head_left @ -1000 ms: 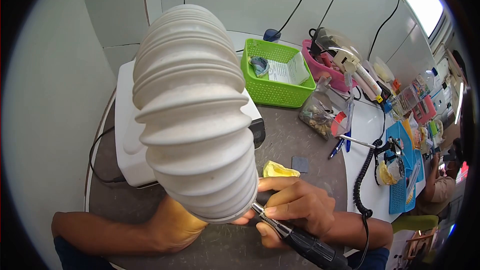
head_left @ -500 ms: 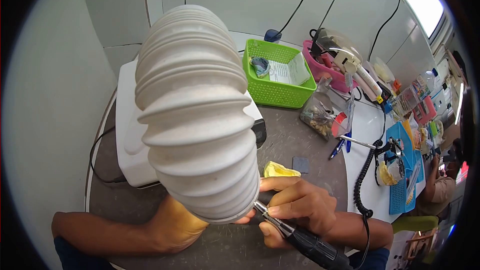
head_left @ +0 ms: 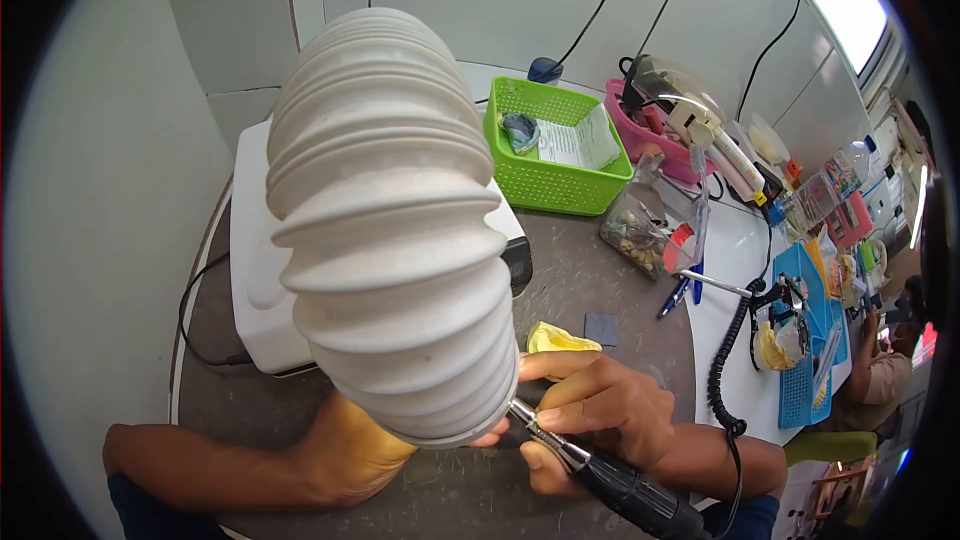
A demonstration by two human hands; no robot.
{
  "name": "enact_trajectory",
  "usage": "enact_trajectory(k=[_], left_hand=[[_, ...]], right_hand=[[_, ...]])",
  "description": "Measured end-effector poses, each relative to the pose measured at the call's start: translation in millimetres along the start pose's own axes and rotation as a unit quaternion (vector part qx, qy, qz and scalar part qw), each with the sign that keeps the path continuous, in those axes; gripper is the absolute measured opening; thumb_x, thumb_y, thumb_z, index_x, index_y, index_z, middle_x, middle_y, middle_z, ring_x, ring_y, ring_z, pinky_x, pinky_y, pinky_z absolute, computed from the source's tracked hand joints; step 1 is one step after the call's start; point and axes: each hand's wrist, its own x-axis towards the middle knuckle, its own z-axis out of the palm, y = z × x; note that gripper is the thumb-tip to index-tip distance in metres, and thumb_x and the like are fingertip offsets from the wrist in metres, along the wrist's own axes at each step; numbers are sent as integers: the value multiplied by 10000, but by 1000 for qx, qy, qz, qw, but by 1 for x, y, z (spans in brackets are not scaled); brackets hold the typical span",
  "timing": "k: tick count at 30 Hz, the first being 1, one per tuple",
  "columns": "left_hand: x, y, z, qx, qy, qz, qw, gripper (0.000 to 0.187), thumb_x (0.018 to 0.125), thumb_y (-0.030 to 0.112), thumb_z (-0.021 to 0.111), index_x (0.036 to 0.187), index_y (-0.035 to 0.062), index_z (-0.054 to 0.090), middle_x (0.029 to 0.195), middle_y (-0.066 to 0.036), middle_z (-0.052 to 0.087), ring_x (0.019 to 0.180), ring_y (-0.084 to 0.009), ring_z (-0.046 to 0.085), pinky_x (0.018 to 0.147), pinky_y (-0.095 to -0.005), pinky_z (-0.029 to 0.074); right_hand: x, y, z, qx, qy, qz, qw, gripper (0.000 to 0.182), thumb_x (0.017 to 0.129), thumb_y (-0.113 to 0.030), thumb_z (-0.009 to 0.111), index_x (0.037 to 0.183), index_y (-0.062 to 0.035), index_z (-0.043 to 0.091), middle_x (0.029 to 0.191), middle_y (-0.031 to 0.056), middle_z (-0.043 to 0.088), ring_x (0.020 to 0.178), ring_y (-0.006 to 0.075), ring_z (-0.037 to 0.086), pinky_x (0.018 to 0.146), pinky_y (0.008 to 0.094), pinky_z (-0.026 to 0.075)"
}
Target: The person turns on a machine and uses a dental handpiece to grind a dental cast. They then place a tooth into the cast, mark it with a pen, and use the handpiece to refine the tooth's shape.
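Observation:
A ribbed white hose fills the middle of the view and covers the tip of the work. My right hand pinches the metal neck of a black rotary handpiece, whose front end passes beside the hose's mouth. From the left, my left hand reaches under the hose; its fingers and whatever they hold are mostly hidden. Just beyond my right hand lies a yellow cast, with a small grey square next to it.
A white machine stands behind the hose. Farther back are a green basket, a pink basket and a clear box of pieces. Pens, a coiled cable and blue trays are at the right. Another person sits at far right.
The hose has shifted very slightly to the left. Both hands and the handpiece look almost unchanged.

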Motion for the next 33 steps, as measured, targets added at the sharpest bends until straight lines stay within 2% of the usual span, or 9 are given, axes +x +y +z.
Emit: enact_trajectory(k=[10,12,13,15,20,22,26,28,33], left_hand=[[0,3,1,41,13,-23,999,237,959,46,576,1179,-43,573,1029,-139,646,956,-193,666,867,-283,576],[1,2,0,-11,26,-30,999,303,815,-16,735,1093,-51,621,1026,-149,692,946,-207,687,868,-321,580],[1,2,1,-10,26,-30,999,303,815,-16,735,1093,-51,621,1026,-149,692,946,-207,687,868,-321,580],[0,2,1,26,6,-17,999,242,958,49,580,1180,-44,569,1029,-135,643,971,-190,662,877,-282,573],[0,4,3,49,13,-14,999,231,961,42,570,1179,-36,575,1030,-143,648,964,-196,668,876,-285,575],[0,5,3,70,12,-15,997,229,962,39,566,1179,-35,576,1028,-146,649,959,-198,670,873,-285,576],[1,3,0,65,7,-11,998,220,966,38,558,1172,-38,576,1024,-150,652,948,-195,675,859,-277,581],[1,2,0,52,1,-12,999,217,967,41,558,1168,-39,576,1023,-149,652,948,-191,675,855,-275,582],[1,2,0,15,5,-26,1000,204,968,48,560,1150,-43,579,1016,-144,651,929,-177,674,853,-272,581]], right_hand=[[2,-1,-2,5,-16,3,1000,436,698,-67,829,1017,-84,533,841,61,617,960,340,696,710,350,580],[2,-1,-2,2,-14,1,1000,434,697,-68,830,1014,-83,534,838,61,620,959,341,696,712,351,580],[2,-1,-2,-1,-12,-2,1000,433,695,-70,832,1010,-81,536,835,62,623,958,341,696,715,352,581],[2,-2,-2,0,-11,1,1000,428,695,-70,832,1005,-77,536,830,63,624,958,340,696,722,355,581],[2,-1,-1,-11,-12,-10,1000,431,697,-73,829,1009,-66,532,818,70,623,946,339,699,730,363,585],[1,1,2,21,46,-2,999,348,677,-33,832,946,-42,610,807,80,661,920,309,717,703,333,590],[2,0,0,16,34,-5,999,348,679,-32,830,946,-41,606,811,85,660,919,311,717,703,334,592],[2,0,-1,-1,-2,-13,1000,397,702,-72,822,985,-56,544,822,88,627,921,340,704,715,364,590],[3,0,-1,-3,0,-14,1000,389,704,-69,823,979,-56,549,821,85,634,912,338,705,709,359,591]])
